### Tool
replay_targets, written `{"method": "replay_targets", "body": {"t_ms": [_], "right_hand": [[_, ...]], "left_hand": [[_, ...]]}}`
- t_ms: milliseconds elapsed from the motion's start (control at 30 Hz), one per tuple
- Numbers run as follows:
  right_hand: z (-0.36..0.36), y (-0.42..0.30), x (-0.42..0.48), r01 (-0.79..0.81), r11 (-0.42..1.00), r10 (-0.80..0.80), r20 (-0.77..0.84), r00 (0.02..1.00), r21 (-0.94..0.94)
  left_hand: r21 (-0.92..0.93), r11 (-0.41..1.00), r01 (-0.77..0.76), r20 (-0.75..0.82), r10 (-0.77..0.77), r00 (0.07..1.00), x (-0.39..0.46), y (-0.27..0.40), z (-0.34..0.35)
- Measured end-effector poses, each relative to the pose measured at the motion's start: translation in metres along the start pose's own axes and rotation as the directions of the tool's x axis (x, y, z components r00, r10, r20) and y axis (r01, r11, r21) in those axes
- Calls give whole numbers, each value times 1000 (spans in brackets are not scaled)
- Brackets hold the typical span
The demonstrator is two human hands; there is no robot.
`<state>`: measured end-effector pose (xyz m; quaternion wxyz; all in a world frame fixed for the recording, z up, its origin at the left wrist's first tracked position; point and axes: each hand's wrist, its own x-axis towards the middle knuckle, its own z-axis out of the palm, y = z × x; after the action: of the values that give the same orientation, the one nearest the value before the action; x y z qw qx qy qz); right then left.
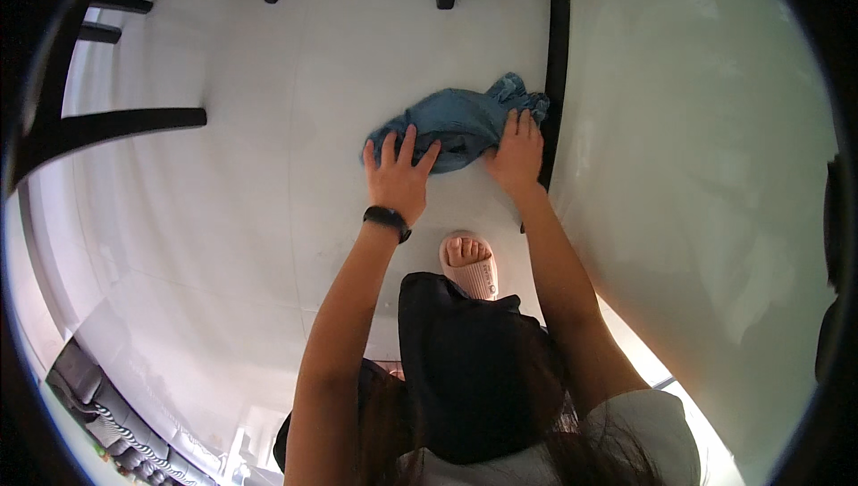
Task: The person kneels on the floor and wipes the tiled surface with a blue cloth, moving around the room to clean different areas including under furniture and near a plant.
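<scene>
A bunched blue denim cloth [462, 117] lies on the pale tiled floor [268, 218], its ruffled end against a dark wooden bar. My left hand [399, 174] rests on the cloth's near left part, palm down with the fingers spread; a black band [387, 218] circles that wrist. On the near right side of the cloth, my right hand [519, 151] lies with its fingers over the fabric and its thumb at the near edge. Whether those fingers grip the fabric is hidden.
The dark bar [558, 50] runs along a greenish glossy surface [684, 151] on the right. Dark furniture legs [134, 121] stand at left, with several more along the top. My foot in a pink slipper [472, 265] is close behind the cloth. Grey cushions [114, 405] show at lower left.
</scene>
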<state>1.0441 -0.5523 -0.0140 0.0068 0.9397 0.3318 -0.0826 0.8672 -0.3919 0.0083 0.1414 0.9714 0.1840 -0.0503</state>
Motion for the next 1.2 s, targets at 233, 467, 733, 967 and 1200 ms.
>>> {"method": "replay_targets", "body": {"t_ms": [233, 467, 733, 967, 1200], "right_hand": [[15, -10, 38, -26, 999, 22, 167, 986, 21], [9, 22, 124, -33, 999, 35, 119, 992, -15], [22, -8, -31, 5, 1000, -8, 251, 968, 11], [23, 14, 53, 4, 1000, -2, 144, 990, -12], [26, 5, 35, -13, 999, 6, 202, 979, 33]], "left_hand": [[121, 993, 6, 143, -24, 989, 42, -4, 37], [-52, 997, 58, 95, -53, 994, 111, 16, 24], [-61, 997, -54, 6, 54, 999, -38, 4, 60], [18, 999, -42, -9, 42, 999, 52, 5, 49], [6, 1000, -6, 77, 5, 997, 43, 1, 51]]}}
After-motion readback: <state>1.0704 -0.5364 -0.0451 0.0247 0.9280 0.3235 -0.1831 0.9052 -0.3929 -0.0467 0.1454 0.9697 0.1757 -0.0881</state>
